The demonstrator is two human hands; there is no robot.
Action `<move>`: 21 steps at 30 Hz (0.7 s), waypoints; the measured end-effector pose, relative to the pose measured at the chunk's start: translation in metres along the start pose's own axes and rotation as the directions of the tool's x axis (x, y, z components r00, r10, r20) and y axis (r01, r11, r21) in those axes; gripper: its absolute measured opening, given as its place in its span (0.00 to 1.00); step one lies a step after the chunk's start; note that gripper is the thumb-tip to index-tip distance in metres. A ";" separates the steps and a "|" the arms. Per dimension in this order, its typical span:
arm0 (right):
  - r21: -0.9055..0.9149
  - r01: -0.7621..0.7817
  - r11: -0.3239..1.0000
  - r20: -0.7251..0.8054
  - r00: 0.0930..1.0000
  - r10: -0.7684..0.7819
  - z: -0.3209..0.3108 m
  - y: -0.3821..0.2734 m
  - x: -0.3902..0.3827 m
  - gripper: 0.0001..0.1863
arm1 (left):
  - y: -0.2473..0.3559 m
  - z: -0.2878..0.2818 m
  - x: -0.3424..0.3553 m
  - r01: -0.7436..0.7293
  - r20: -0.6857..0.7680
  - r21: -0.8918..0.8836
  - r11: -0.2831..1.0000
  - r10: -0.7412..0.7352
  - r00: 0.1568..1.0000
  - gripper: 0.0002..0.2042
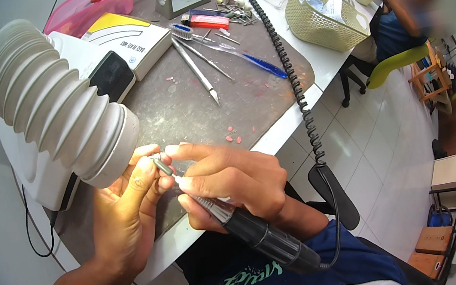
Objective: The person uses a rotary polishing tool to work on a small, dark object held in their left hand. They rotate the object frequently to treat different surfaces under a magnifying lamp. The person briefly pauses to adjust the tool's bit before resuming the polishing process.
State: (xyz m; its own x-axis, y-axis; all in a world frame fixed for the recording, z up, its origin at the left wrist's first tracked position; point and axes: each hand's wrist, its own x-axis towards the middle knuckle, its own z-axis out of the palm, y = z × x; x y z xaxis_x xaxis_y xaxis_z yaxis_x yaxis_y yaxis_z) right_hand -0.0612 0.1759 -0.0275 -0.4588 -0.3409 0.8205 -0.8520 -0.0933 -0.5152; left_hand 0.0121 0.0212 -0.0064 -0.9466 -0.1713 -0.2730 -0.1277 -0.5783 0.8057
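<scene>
My right hand (228, 179) is wrapped round a black and silver rotary handpiece (256, 232), its rear end pointing down toward my shirt. A small grey-green bullet-shaped polishing bit (162, 166) sticks out of its tip. Against that bit my left hand (124, 209) pinches a tiny piece between thumb and fingers; the fingers cover most of it, so its kind is hidden. Just above my left hand opens the mouth of a wide white ribbed suction hose (60, 105). A coiled black cord (281, 54) leads across the table and down to the handpiece.
On the grey mat (161, 111) lie a knife (195, 72), a blue-handled toothbrush (250, 59), a red lighter (207, 21) and several small burs. A white box (141, 48) stands beside the hose. A beige basket (320, 22) sits at the table's right edge; another person (402, 20) sits beyond.
</scene>
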 end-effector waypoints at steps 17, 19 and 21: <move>-0.001 0.021 1.000 0.052 0.998 -0.021 -0.004 0.000 -0.001 0.08 | -0.001 0.003 -0.001 -0.006 -0.029 0.009 1.000 0.007 1.000 0.12; -0.032 0.010 0.999 0.021 1.000 -0.009 -0.001 0.000 0.001 0.08 | -0.002 0.001 -0.002 -0.003 -0.028 0.001 1.000 0.003 1.000 0.13; -0.029 0.000 1.000 0.001 1.000 0.000 0.003 0.001 0.000 0.08 | -0.001 0.000 0.000 0.019 -0.032 -0.003 1.000 -0.019 0.999 0.13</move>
State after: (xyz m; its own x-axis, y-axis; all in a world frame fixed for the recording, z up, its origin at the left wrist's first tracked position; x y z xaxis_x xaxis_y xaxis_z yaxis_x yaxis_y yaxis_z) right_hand -0.0614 0.1726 -0.0291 -0.4584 -0.3421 0.8203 -0.8591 -0.0658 -0.5075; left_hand 0.0122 0.0223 -0.0071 -0.9341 -0.1855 -0.3051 -0.1449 -0.5841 0.7986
